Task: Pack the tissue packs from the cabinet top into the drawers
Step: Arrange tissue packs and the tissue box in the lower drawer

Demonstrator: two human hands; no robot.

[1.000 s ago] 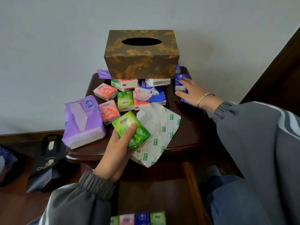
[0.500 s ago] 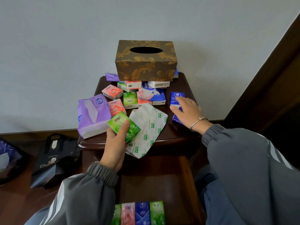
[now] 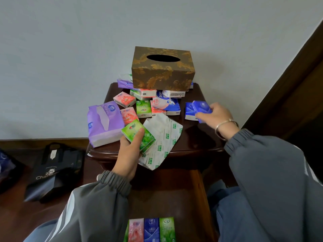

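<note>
My left hand [image 3: 128,154] grips a small green tissue pack [image 3: 138,134] over the front of the dark wooden cabinet top [image 3: 197,135]. My right hand [image 3: 216,116] holds a blue tissue pack [image 3: 201,107] lifted at the right side, beside another blue pack [image 3: 189,110] lying flat. Several pink, green and blue-white packs [image 3: 143,107] crowd the middle. A big purple pack [image 3: 103,123] lies at the left, a white ROYO pack [image 3: 162,142] hangs over the front edge. Below, the open drawer [image 3: 174,194] holds a row of packs [image 3: 152,229].
A brown tissue box with gold leaves [image 3: 162,70] rests on packs at the back of the cabinet top. A black paper bag [image 3: 52,172] stands on the floor at the left. A dark wooden frame [image 3: 288,75] runs along the right.
My right hand has picked one blue pack up off the cabinet top. My left hand keeps the green pack. The view has pulled back and tilted down, showing more of the drawer.
</note>
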